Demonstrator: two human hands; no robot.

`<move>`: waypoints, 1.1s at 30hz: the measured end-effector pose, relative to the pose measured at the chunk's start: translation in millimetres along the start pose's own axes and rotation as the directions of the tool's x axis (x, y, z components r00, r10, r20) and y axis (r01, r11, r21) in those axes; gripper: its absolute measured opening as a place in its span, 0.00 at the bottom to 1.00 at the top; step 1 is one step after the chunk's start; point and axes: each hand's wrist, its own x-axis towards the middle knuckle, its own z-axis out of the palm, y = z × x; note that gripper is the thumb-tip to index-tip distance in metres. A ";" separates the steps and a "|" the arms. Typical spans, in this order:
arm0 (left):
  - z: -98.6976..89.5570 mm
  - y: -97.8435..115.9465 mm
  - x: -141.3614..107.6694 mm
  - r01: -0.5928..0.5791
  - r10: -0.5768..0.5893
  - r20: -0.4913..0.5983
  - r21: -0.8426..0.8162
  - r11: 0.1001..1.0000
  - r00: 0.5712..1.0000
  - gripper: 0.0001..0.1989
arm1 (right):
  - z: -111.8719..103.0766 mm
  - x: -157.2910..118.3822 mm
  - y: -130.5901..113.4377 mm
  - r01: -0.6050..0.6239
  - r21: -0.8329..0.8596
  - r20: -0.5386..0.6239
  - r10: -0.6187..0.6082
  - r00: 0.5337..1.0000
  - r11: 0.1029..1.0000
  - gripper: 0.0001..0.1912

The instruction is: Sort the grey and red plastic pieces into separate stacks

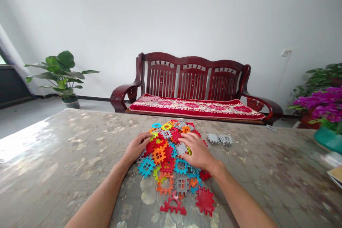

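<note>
A heap of plastic interlocking building tiles in red, orange, blue, grey and lime lies on the table. My left hand (139,146) rests at the heap's left edge, fingers loosely bent and apart from the thumb, with no tile visibly gripped. Across the heap, my right hand (197,149) is open over its right side, next to a plain grey tile (181,149). Whether its fingertips touch that tile is unclear. Between the hands lies an orange window tile (159,154). Closer to me are a blue window tile (146,166), a red square tile (205,201) and a red arched piece (173,205).
Grey tiles (226,139) sit apart, right of the heap. The patterned table (88,156) has a glossy cover. Behind it stands a wooden bench (192,78) with a red cushion. A teal flowerpot (329,139) with purple flowers is at the right edge; a potted plant (62,74) stands left.
</note>
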 end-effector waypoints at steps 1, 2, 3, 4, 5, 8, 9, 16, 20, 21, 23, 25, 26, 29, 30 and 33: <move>-0.2 0.4 0.0 -0.004 0.004 -0.002 -0.001 1.000 1.000 0.18 | 2.7 1.9 -2.4 0.009 -0.019 0.028 -0.008 1.000 1.000 0.29; -0.3 0.8 0.0 -0.008 0.008 -0.004 -0.003 1.000 1.000 0.18 | 5.6 2.9 -3.9 0.011 -0.032 0.050 -0.010 0.999 0.999 0.28; -0.4 0.9 0.0 -0.012 0.012 -0.006 -0.003 1.000 1.000 0.18 | 8.6 3.2 -4.7 0.008 -0.041 0.064 -0.006 0.998 0.999 0.27; -0.3 0.9 0.1 -0.014 0.014 -0.008 -0.003 1.000 1.000 0.18 | 11.3 2.9 -4.9 0.000 -0.046 0.065 0.003 0.998 0.999 0.26; -0.1 0.7 0.1 -0.015 0.015 -0.009 -0.001 1.000 1.000 0.18 | 13.7 2.2 -4.9 -0.012 -0.048 0.054 0.015 0.998 0.999 0.24; 0.8 -0.9 0.1 -0.013 0.013 -0.014 0.005 1.000 1.000 0.17 | 17.3 0.1 -4.6 -0.046 -0.016 0.000 0.046 0.999 0.999 0.18; 1.1 -1.5 0.1 -0.013 0.013 -0.016 0.005 1.000 1.000 0.17 | 17.5 0.0 -4.6 -0.050 0.010 -0.013 0.050 0.999 0.999 0.16; 1.2 -2.2 0.1 -0.012 0.012 -0.006 0.013 1.000 1.000 0.18 | 12.8 8.3 -1.2 -0.119 0.373 -0.199 0.205 0.958 0.920 0.20; 1.6 -2.9 0.7 -0.004 0.005 -0.006 0.018 1.000 1.000 0.18 | 1.4 10.6 12.5 -0.232 0.709 -0.187 0.495 0.849 0.666 0.26; 1.8 -3.3 0.8 -0.003 0.003 -0.005 0.018 1.000 1.000 0.19 | -2.2 10.0 17.5 -0.244 0.760 -0.162 0.538 0.827 0.603 0.26; 2.1 -3.9 0.9 -0.002 0.002 -0.004 0.016 1.000 1.000 0.19 | -8.7 7.6 28.7 -0.278 0.807 -0.117 0.602 0.790 0.521 0.26; 2.2 -4.3 1.0 -0.001 0.001 -0.006 0.015 1.000 1.000 0.19 | -13.5 4.3 40.8 -0.342 0.795 -0.066 0.632 0.772 0.501 0.27; 2.1 -4.4 1.0 -0.002 0.002 -0.007 0.015 1.000 1.000 0.19 | -15.0 2.7 46.6 -0.381 0.770 -0.037 0.631 0.775 0.513 0.27; 1.4 -4.7 1.2 -0.009 0.009 -0.011 0.014 1.000 1.000 0.18 | -16.9 -1.1 61.3 -0.465 0.626 0.028 0.578 0.816 0.626 0.25; 1.2 -4.8 1.2 -0.011 0.011 -0.010 0.015 1.000 1.000 0.18 | -17.1 -2.0 64.5 -0.472 0.571 0.030 0.558 0.829 0.671 0.24; 0.4 -5.3 1.4 -0.008 0.008 -0.006 0.022 1.000 1.000 0.19 | -18.3 -4.0 67.8 -0.455 0.482 0.050 0.495 0.867 0.749 0.22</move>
